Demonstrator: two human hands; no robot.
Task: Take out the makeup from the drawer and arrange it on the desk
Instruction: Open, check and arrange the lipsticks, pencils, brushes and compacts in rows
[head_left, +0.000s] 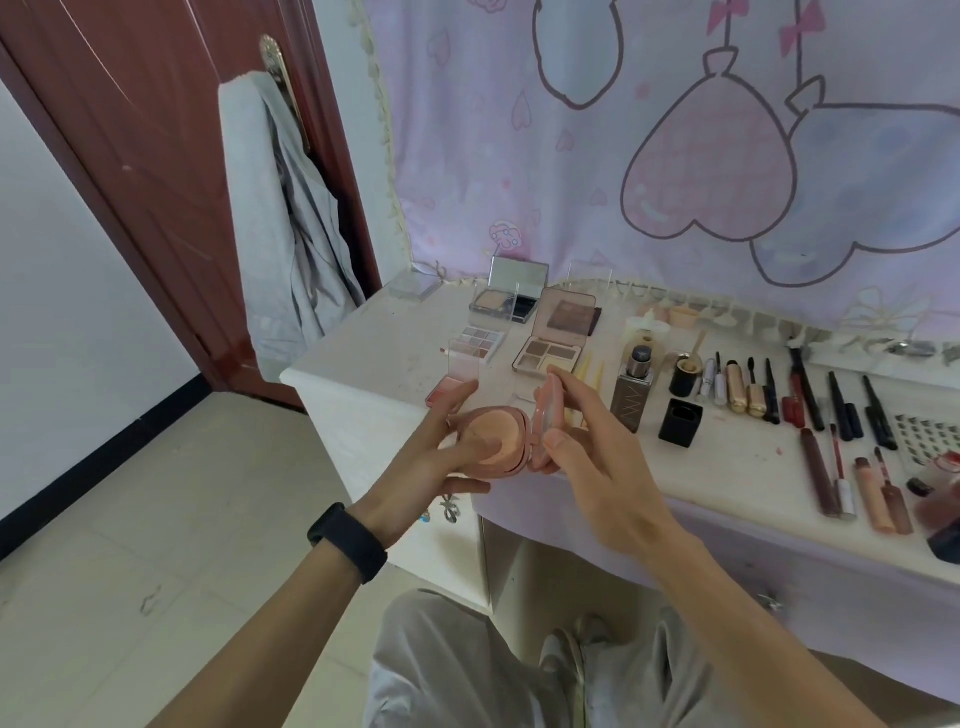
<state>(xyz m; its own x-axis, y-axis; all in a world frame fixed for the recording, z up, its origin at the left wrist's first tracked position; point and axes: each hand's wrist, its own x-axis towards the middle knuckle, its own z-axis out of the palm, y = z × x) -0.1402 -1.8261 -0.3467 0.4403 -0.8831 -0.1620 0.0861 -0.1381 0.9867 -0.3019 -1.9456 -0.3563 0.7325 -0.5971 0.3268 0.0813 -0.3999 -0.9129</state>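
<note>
A round pink compact (496, 441) is held open in front of the white desk (374, 338), its peach powder pan facing up. My left hand (436, 457) grips the base from the left, thumb lying across the powder. My right hand (587, 441) pinches the raised lid (548, 410) between thumb and fingers. Behind them on the desk lie a small blush (445, 391) with a clear lid, an eyeshadow palette (480, 340), a brown contour palette (553, 348) and a powder case with mirror (511, 296).
To the right stand a foundation bottle (636, 387), a black cap (680, 422), and rows of mascaras, pencils and lip glosses (810, 395). A grey garment (291, 223) hangs on the brown door at left. My knees are below the desk edge.
</note>
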